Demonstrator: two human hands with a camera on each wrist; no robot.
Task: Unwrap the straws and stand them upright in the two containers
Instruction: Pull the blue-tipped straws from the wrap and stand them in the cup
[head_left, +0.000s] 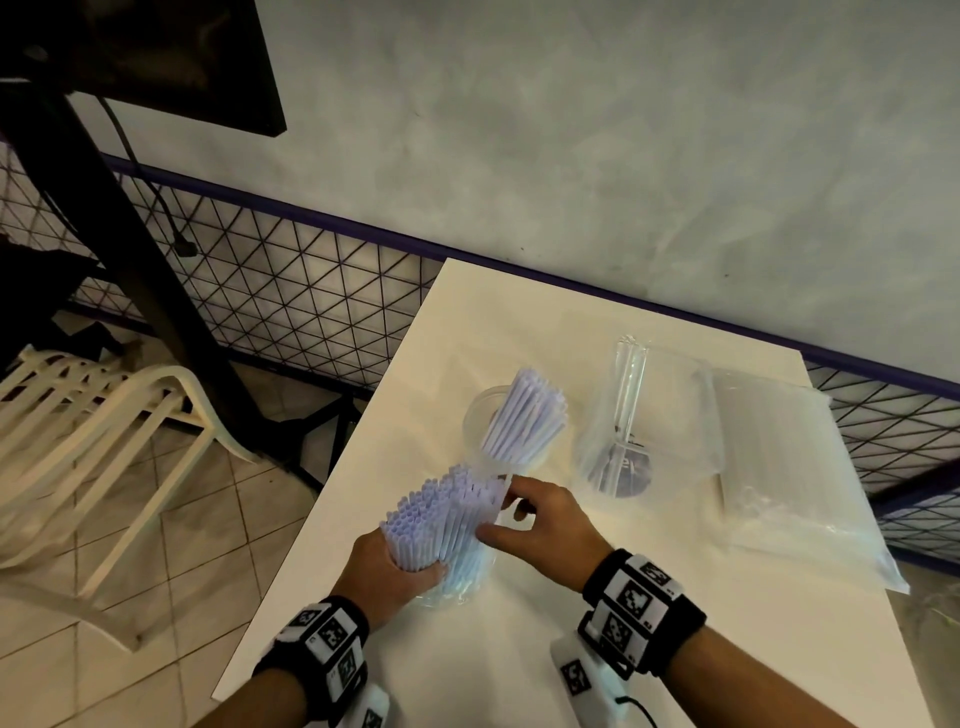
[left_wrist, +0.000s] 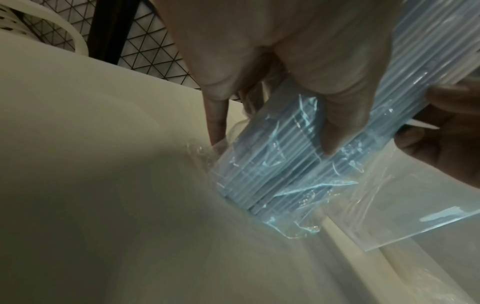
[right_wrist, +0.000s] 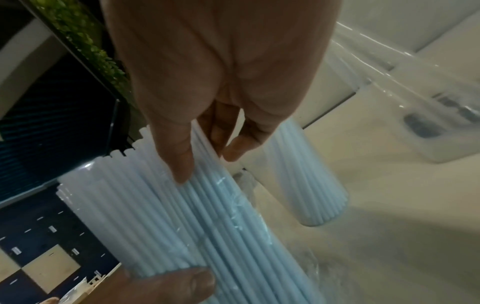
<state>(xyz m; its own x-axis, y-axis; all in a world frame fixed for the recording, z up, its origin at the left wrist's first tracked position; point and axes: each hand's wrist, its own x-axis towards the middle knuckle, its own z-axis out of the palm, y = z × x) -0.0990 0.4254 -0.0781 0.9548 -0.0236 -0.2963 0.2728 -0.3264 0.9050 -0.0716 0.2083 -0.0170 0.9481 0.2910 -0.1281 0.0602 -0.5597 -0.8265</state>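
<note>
Head view: the left hand (head_left: 387, 564) grips a bundle of pale blue plastic straws (head_left: 447, 514) on the white table (head_left: 519, 649). The right hand (head_left: 540, 525) pinches its clear wrap (head_left: 457, 587). Next, I think: pull it off, then fill the clear cup (head_left: 475, 415).

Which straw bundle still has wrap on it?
The bundle in the hands: clear film bunched at its lower end, left hand gripping it. The bundle in the cup stands bare.

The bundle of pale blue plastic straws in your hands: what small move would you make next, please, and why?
Probably draw the clear plastic wrap down off the bundle of pale blue plastic straws. The left hand grips its lower part, the wrap clings only there, and the right hand steadies the bared upper straws.
</note>
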